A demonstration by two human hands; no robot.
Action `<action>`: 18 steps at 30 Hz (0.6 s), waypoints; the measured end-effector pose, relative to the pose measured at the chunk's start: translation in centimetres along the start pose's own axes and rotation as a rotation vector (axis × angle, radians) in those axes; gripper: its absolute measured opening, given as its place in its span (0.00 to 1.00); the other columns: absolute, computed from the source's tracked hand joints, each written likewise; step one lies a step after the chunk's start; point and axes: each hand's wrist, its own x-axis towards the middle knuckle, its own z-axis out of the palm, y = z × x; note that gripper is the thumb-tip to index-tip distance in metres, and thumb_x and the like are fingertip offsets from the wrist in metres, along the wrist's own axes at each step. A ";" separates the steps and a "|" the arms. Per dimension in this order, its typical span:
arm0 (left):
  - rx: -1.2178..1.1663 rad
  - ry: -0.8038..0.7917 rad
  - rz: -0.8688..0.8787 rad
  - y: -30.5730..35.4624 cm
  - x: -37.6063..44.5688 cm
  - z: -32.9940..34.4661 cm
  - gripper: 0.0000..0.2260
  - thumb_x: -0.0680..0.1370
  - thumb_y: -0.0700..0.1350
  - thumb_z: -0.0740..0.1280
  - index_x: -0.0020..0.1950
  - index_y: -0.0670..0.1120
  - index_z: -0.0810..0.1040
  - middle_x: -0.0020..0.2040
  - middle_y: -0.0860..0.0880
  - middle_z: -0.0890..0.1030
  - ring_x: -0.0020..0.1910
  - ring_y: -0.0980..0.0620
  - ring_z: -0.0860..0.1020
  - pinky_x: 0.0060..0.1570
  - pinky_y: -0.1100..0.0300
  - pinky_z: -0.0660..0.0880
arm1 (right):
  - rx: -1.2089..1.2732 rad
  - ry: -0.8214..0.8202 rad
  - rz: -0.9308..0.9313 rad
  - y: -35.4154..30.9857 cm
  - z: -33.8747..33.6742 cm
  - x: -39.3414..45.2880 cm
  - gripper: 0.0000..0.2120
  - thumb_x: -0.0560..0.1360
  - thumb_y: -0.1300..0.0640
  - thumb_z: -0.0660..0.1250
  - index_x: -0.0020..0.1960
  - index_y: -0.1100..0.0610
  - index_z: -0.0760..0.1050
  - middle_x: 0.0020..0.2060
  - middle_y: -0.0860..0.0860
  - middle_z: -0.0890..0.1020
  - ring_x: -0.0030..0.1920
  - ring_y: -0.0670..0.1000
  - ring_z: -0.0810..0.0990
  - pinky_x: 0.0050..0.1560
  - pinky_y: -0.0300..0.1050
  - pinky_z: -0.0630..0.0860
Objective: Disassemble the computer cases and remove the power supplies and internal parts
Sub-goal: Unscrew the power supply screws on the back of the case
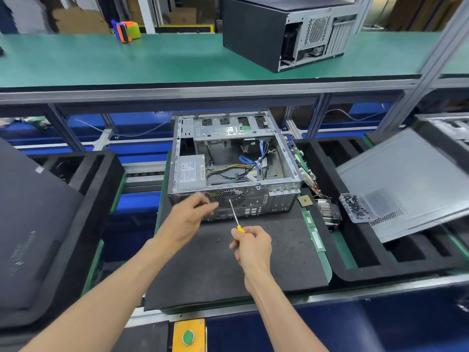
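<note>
The open computer case (236, 163) is lying on the black mat (228, 262), power supply (190, 171) still seated at its left rear. The right hand (252, 246) is gripping the screwdriver (236, 216); the left hand (191, 215) is pinching at the rear panel, its contents indiscernible. Risk: the loose screw (218, 240) is likely to roll away if the mat is jolted.

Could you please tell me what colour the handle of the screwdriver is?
Yellow, seen in the head view: the screwdriver handle shows above the right hand gripping it.

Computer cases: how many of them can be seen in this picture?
2. An open case lies on the black mat before the hands; a black case stands on the green upper shelf. Others may be hidden.
</note>
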 end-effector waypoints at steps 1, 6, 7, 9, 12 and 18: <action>0.089 -0.095 -0.006 -0.8 -0.9 1.1 0.08 0.81 0.48 0.65 0.47 0.46 0.80 0.39 0.52 0.75 0.36 0.58 0.70 0.36 0.65 0.67 | -0.009 -0.003 0.002 0.0 -0.1 0.1 0.04 0.75 0.58 0.71 0.48 0.56 0.77 0.28 0.52 0.82 0.31 0.51 0.73 0.38 0.47 0.68; 0.447 -0.463 -0.115 -2.4 -2.6 4.2 0.09 0.82 0.45 0.65 0.58 0.55 0.81 0.50 0.53 0.78 0.51 0.44 0.79 0.45 0.55 0.73 | -0.079 -0.033 0.025 0.4 -0.3 0.4 0.04 0.75 0.59 0.71 0.48 0.56 0.77 0.29 0.52 0.83 0.30 0.49 0.73 0.36 0.46 0.69; 0.525 -0.488 -0.138 -2.3 -2.4 4.5 0.10 0.81 0.47 0.66 0.61 0.55 0.81 0.54 0.51 0.80 0.55 0.43 0.79 0.48 0.53 0.73 | -0.090 -0.035 0.028 0.5 -0.3 0.4 0.04 0.75 0.59 0.71 0.48 0.56 0.77 0.29 0.52 0.83 0.29 0.49 0.73 0.35 0.46 0.69; 0.554 -0.513 -0.198 -1.9 -2.0 5.0 0.08 0.79 0.48 0.69 0.57 0.55 0.81 0.56 0.48 0.81 0.55 0.42 0.78 0.47 0.54 0.71 | -0.105 -0.037 0.028 0.7 -0.4 0.4 0.04 0.75 0.59 0.71 0.48 0.55 0.77 0.29 0.52 0.84 0.29 0.48 0.73 0.35 0.46 0.70; 0.512 -0.537 -0.208 -2.1 -1.7 5.9 0.08 0.78 0.44 0.70 0.55 0.53 0.83 0.54 0.50 0.81 0.55 0.44 0.78 0.44 0.58 0.69 | -0.123 -0.038 0.015 0.8 -0.3 0.5 0.04 0.74 0.58 0.71 0.48 0.54 0.77 0.30 0.52 0.84 0.30 0.48 0.74 0.36 0.46 0.71; 0.412 -0.503 -0.205 -1.1 -1.6 3.8 0.11 0.76 0.53 0.72 0.56 0.51 0.83 0.51 0.51 0.81 0.53 0.47 0.79 0.52 0.52 0.77 | -0.118 -0.038 0.002 0.7 0.5 0.6 0.02 0.75 0.56 0.71 0.47 0.53 0.78 0.30 0.51 0.84 0.30 0.47 0.76 0.36 0.46 0.72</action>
